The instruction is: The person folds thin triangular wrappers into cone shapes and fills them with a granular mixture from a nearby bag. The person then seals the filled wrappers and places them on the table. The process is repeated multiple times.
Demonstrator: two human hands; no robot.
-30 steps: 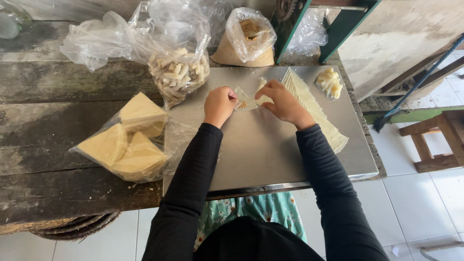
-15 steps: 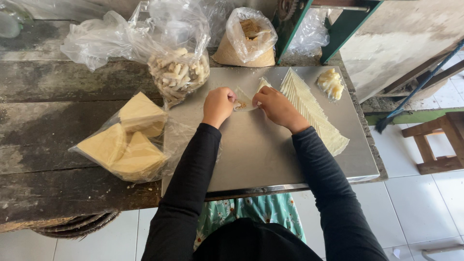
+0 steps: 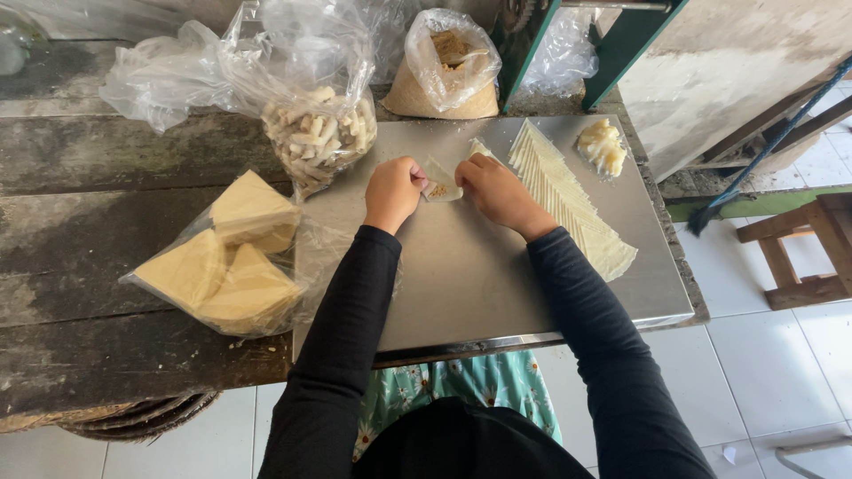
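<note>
Both hands meet at the far middle of a metal sheet (image 3: 479,275). My left hand (image 3: 393,191) and my right hand (image 3: 497,188) pinch a small pale dough wrapper (image 3: 441,181) with a bit of brown filling on it, each holding one side. Just right of my right hand lies a fanned stack of triangular wrappers (image 3: 568,200). A small heap of pale finished pieces (image 3: 602,146) sits at the sheet's far right corner.
A clear bag of rolled pieces (image 3: 318,133) stands at the sheet's far left. A plastic bag of triangular wrapper stacks (image 3: 226,262) lies on the dark wooden table (image 3: 80,231). A bag of brown filling (image 3: 448,71) sits behind. A wooden stool (image 3: 803,253) stands on the tiled floor.
Both hands have drawn closer together over the wrapper, folding it smaller. The rest has not moved.
</note>
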